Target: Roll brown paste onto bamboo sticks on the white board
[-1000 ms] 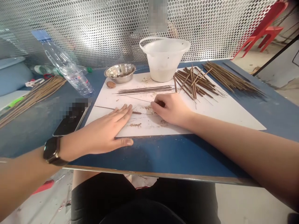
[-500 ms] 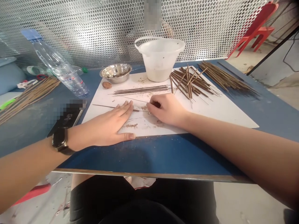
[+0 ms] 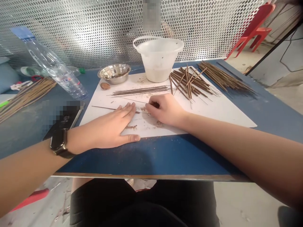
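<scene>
Hands: left hand [image 3: 109, 126] lies flat, palm down, wide open, fingers spread, gripping nothing; right hand [image 3: 165, 110] is curled, fingertips bunched low on the paper, apparently pinching a thin stick, contact partly hidden.

Head view, things: brown stick [image 3: 111, 108] lies across the paper, passing under the left fingers, its bare tip reaching toward the right fingertips; thin stick [image 3: 133, 101] slants into the right fingers; brown dust [image 3: 131, 127] lies near both hands.

Hand set-up: flat left palm seems a sound way to steady the stick against rolling; right fingers stay close to that tip.

Head view, rest: white paper [image 3: 213, 116] on blue table [image 3: 165, 157]; neat row of sticks [image 3: 140, 90] above the hands; loose pile [image 3: 189, 82] to the right; white tub [image 3: 157, 60] and steel bowl [image 3: 114, 73] at the far edge; water bottle [image 3: 54, 67] at far left; watch [image 3: 58, 143] on the left wrist.
</scene>
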`<state>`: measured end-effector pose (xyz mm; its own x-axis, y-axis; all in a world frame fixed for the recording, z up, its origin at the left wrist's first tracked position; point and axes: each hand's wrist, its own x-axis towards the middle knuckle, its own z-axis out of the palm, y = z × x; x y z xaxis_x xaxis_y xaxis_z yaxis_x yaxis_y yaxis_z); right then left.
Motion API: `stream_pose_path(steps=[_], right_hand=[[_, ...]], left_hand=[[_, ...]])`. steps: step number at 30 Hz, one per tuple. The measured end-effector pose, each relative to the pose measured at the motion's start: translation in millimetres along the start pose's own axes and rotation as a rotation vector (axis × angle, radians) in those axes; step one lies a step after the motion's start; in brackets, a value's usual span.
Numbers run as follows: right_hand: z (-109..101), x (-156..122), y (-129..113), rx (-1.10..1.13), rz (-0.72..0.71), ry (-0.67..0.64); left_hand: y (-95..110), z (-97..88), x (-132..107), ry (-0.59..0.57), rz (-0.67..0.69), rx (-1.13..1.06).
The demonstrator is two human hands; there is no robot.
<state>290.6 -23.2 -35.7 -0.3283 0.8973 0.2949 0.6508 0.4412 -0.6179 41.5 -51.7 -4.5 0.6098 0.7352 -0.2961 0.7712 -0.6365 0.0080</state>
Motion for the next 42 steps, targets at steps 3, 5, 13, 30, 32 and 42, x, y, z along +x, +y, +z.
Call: stream_pose_path(steps=[3, 5, 13, 30, 32, 42], right_hand=[[0.2, 0.4, -0.5, 0.001, 0.002, 0.006], [0.5, 0.5, -1.0, -0.008, 0.001, 0.007], [-0.9, 0.3, -2.5, -0.029, 0.001, -0.016], [0.1, -0.3, -1.4, -0.036, -0.002, -0.011], [-0.6, -0.8, -1.5, -0.023, -0.007, -0.009], [-7.4, 0.3, 0.4, -0.295, -0.18, -0.229]], left_hand=[[3.2, 3.7, -11.6, 0.0, 0.012, -0.012], [6.9, 5.6, -22.7, 0.003, 0.009, -0.041], [-1.0, 0.3, 3.0, 0.012, 0.0, -0.035], [10.1, 6.6, -19.5, 0.007, 0.027, -0.054], [7.8, 1.2, -1.5, -0.012, 0.009, -0.058], [-51.3, -28.0, 12.1, 0.16, -0.171, -0.075]])
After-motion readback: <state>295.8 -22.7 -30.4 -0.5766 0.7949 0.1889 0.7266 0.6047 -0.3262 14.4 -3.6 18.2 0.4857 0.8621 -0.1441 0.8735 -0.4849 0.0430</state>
